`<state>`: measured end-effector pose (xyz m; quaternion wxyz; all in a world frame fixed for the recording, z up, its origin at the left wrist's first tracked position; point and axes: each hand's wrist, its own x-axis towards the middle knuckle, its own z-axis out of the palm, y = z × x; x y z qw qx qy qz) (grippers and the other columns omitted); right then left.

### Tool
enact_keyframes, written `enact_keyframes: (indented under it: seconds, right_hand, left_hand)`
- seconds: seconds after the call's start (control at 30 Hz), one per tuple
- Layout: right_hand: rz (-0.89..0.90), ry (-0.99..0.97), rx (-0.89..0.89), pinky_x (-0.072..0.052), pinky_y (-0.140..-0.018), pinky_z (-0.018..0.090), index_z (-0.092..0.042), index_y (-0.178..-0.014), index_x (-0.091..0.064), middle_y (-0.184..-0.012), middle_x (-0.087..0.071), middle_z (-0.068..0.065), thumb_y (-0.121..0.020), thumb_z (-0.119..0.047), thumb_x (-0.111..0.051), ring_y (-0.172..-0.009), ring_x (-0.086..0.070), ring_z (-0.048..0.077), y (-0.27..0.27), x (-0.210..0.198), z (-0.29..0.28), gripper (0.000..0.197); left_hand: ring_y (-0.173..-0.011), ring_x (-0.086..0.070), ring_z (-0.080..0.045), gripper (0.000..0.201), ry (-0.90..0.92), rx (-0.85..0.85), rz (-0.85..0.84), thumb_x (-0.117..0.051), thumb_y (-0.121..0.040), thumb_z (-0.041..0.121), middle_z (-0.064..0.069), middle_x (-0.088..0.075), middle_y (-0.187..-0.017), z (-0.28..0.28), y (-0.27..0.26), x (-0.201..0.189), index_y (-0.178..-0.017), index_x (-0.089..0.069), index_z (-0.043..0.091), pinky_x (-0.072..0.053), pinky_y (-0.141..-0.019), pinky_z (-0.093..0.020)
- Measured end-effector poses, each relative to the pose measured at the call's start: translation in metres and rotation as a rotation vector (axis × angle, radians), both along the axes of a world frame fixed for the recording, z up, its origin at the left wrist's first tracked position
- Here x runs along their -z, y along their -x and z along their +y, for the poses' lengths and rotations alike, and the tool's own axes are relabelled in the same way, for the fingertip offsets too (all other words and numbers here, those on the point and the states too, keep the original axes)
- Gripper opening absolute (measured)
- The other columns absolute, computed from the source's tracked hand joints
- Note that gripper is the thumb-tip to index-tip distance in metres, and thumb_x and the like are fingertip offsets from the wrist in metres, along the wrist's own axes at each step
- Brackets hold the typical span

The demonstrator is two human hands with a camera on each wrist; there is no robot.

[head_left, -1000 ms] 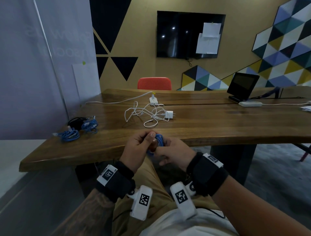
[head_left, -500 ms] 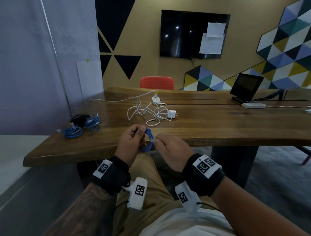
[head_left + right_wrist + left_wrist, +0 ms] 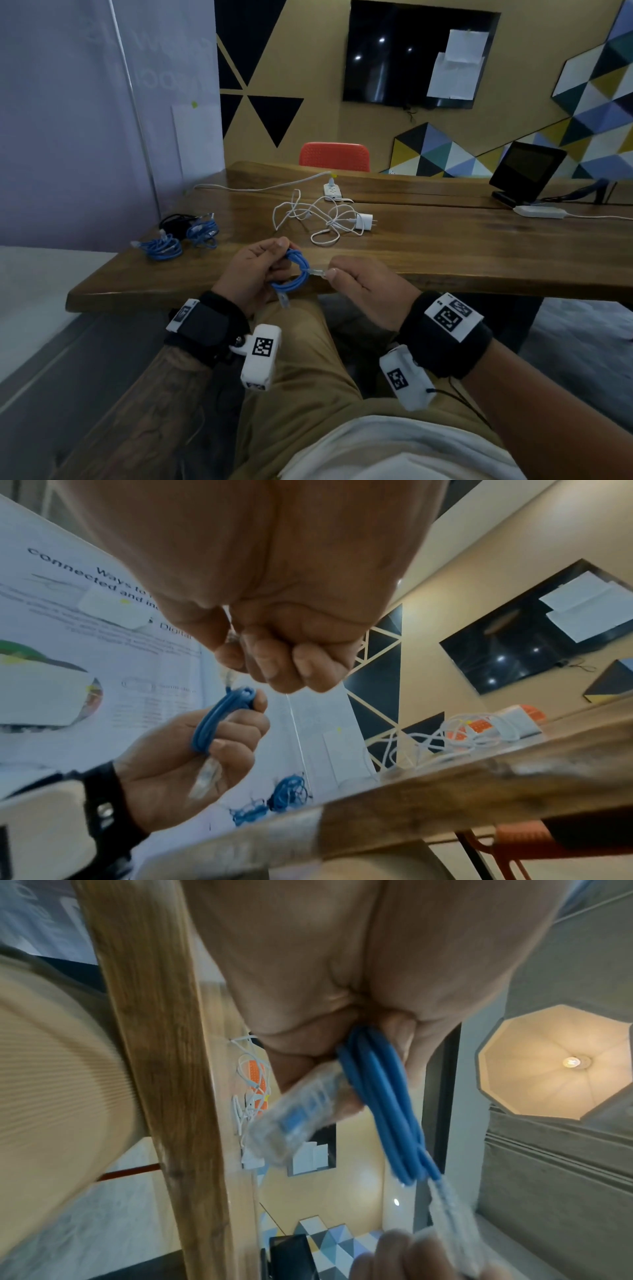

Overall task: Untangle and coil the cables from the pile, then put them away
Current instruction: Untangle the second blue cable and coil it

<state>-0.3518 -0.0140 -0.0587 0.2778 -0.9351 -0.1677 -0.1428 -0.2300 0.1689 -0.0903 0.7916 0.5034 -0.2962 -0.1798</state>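
Since a second ago your hands have drawn apart at centre frame: your left hand (image 3: 255, 270) grips the coiled blue cable (image 3: 295, 272) just in front of the wooden table (image 3: 445, 253) edge, while your right hand (image 3: 368, 291) pinches its clear connector (image 3: 317, 272). Behind, a white charger cable (image 3: 322, 219) lies tangled; two blue coils (image 3: 178, 240) sit at left.
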Motion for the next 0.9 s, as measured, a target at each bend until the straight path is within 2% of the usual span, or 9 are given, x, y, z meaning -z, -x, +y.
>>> enact_keyframes:
  seconds: [0.1, 0.23, 0.37, 0.47, 0.57, 0.63, 0.73, 0.8, 0.9]
  right_hand:
    - [0.133, -0.061, 0.025, -0.041, -0.067, 0.038, -0.020, -0.079, -0.054, -0.074, -0.052, 0.001, -0.103, -0.034, -0.040, -0.070, -0.050, 0.019, -0.018, 0.006, -0.004, 0.031]
    - [0.315, -0.327, 0.110, -0.050, -0.069, 0.041, -0.007, -0.096, -0.063, -0.084, -0.063, 0.006, -0.101, -0.022, -0.048, -0.075, -0.061, 0.020, -0.068, 0.007, 0.004, 0.022]
    - [0.438, -0.627, 0.099, -0.058, -0.077, 0.047, -0.015, -0.116, -0.062, -0.114, -0.068, 0.013, -0.098, -0.017, -0.049, -0.100, -0.071, 0.031, -0.117, 0.001, 0.035, 0.022]
    - [0.573, -0.793, 0.027, -0.059, -0.076, 0.042, -0.008, -0.116, -0.065, -0.107, -0.071, 0.020, -0.098, -0.013, -0.048, -0.094, -0.071, 0.032, -0.146, 0.000, 0.054, 0.025]
    - [0.623, -0.856, 0.021, -0.058, -0.063, 0.034, -0.005, -0.108, -0.068, -0.097, -0.068, 0.016, -0.096, -0.010, -0.054, -0.081, -0.070, 0.025, -0.174, 0.006, 0.066, 0.019]
    - [0.644, -0.815, 0.024, -0.056, -0.056, 0.030, -0.003, -0.100, -0.068, -0.096, -0.066, 0.015, -0.095, -0.008, -0.057, -0.076, -0.071, 0.022, -0.194, 0.011, 0.072, 0.014]
    - [0.671, -0.664, -0.002, -0.055, -0.058, 0.031, -0.005, -0.089, -0.068, -0.087, -0.067, 0.011, -0.093, -0.011, -0.062, -0.078, -0.071, 0.022, -0.218, 0.016, 0.088, 0.010]
    - [0.656, -0.566, -0.002, -0.057, -0.060, 0.030, -0.005, -0.085, -0.069, -0.080, -0.069, 0.009, -0.092, -0.012, -0.063, -0.074, -0.070, 0.019, -0.231, 0.017, 0.100, 0.012]
    - [0.633, -0.503, 0.006, -0.060, -0.066, 0.033, -0.008, -0.078, -0.072, -0.074, -0.071, 0.008, -0.091, -0.014, -0.065, -0.071, -0.068, 0.018, -0.247, 0.017, 0.112, 0.016]
  left_hand:
    - [-0.047, -0.033, -0.005, 0.031, -0.052, -0.106, 0.011, -0.039, -0.104, 0.021, 0.003, -0.035, -0.059, -0.002, -0.009, 0.009, -0.090, -0.060, 0.003, -0.029, -0.048, -0.017]
    - [-0.048, -0.034, -0.004, 0.029, -0.052, -0.376, 0.050, -0.039, -0.105, 0.017, 0.002, -0.038, -0.060, -0.011, -0.029, 0.003, -0.088, -0.060, 0.007, -0.031, -0.047, -0.016]
    - [-0.045, -0.042, -0.001, 0.025, 0.005, -0.500, 0.099, -0.037, -0.106, 0.015, 0.010, -0.052, -0.055, -0.006, -0.047, -0.013, -0.091, -0.056, 0.008, -0.034, -0.049, -0.016]
    - [-0.049, -0.038, -0.005, 0.026, 0.100, -0.577, 0.206, -0.036, -0.106, 0.016, 0.002, -0.046, -0.063, 0.006, -0.063, -0.012, -0.092, -0.056, 0.007, -0.034, -0.049, -0.016]
    - [-0.057, -0.040, -0.012, 0.021, 0.176, -0.613, 0.355, -0.036, -0.104, 0.010, -0.002, -0.041, -0.065, 0.029, -0.074, -0.002, -0.097, -0.055, 0.008, -0.039, -0.058, -0.023]
    - [-0.065, -0.054, -0.016, 0.018, -0.032, -0.716, 0.314, -0.038, -0.103, 0.008, -0.004, -0.052, -0.070, 0.049, -0.077, 0.007, -0.106, -0.056, 0.011, -0.049, -0.064, -0.031]
    - [-0.091, -0.064, -0.020, 0.019, -0.589, -0.884, 0.036, -0.049, -0.100, 0.017, -0.003, -0.067, -0.093, 0.079, -0.085, 0.019, -0.116, -0.058, 0.019, -0.055, -0.086, -0.042]
    - [-0.098, -0.063, -0.018, 0.025, -0.845, -0.948, -0.101, -0.056, -0.096, 0.025, -0.002, -0.065, -0.108, 0.094, -0.088, 0.016, -0.121, -0.059, 0.023, -0.053, -0.091, -0.041]
    - [-0.107, -0.057, -0.017, 0.036, -1.055, -1.034, -0.242, -0.060, -0.094, 0.030, -0.002, -0.058, -0.123, 0.106, -0.089, 0.013, -0.128, -0.057, 0.019, -0.047, -0.097, -0.034]
